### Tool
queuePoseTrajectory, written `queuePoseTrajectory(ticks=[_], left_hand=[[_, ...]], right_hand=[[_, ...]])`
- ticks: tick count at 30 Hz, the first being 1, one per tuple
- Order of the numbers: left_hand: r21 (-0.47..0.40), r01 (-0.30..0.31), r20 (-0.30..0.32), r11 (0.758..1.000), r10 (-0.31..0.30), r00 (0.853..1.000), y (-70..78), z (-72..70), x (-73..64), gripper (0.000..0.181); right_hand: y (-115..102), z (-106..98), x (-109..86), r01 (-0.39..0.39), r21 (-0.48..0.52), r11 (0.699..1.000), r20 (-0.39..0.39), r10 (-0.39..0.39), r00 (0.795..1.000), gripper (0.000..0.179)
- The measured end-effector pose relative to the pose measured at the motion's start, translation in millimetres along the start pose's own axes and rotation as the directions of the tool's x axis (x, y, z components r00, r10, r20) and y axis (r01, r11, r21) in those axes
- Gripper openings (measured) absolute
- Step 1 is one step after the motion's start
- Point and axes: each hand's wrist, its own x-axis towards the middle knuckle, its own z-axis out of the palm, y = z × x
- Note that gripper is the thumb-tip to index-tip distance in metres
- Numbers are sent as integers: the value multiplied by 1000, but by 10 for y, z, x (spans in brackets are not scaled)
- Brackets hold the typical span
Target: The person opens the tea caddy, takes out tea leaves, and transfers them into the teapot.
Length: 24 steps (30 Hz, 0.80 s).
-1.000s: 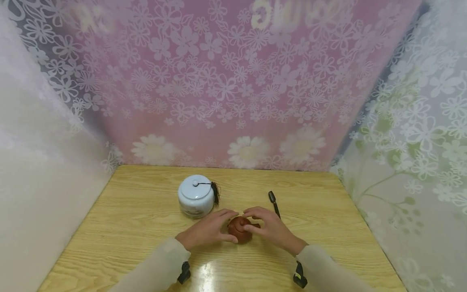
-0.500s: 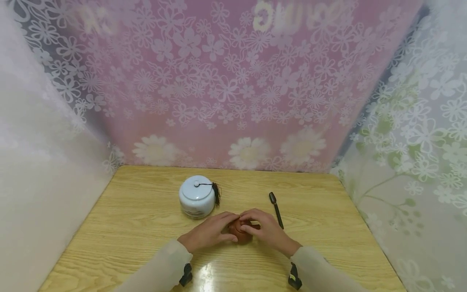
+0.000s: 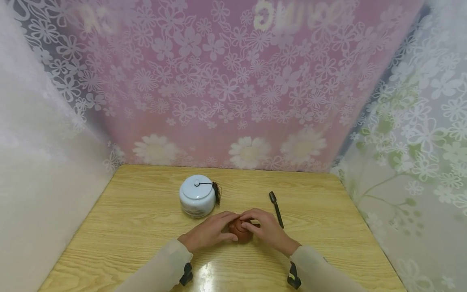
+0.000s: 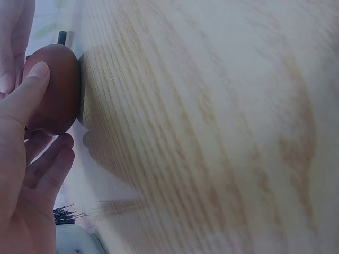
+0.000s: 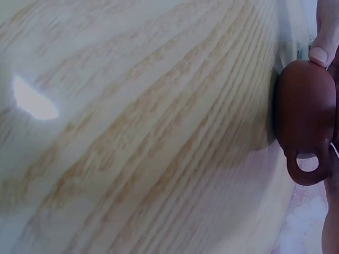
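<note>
A small reddish-brown clay teapot stands on the wooden table between both hands. My left hand holds its body from the left; in the left wrist view the thumb presses the pot's near wall and the other fingers reach round the spout side. From above, my right hand pinches at the lid's knob with thumb and fingers, which mostly cover it. The looped handle points to the right, under the right hand, and shows free of fingers in the right wrist view.
Behind the left hand stands a white lidded porcelain jar with a dark tassel. A slim black scoop lies beyond the right hand. Flower-patterned cloth walls in the table at the back and sides.
My right hand has shifted a little left, its fingers settling at the lid's knob and uncovering more of the scoop. The left fingers have moved in against the pot. Little differs over the last half second.
</note>
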Motion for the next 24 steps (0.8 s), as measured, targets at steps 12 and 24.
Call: queuePoseTrajectory(ticks=[12, 24], left_hand=[[2, 25, 21, 1000, -25, 999, -59, 25, 24, 74], [9, 19, 8, 1000, -20, 1000, -87, 44, 23, 75]], right_hand=[[-132, -250, -25, 80, -76, 994, -69, -85, 994, 19], [-84, -373, -314, 85, -54, 995, -48, -88, 995, 18]])
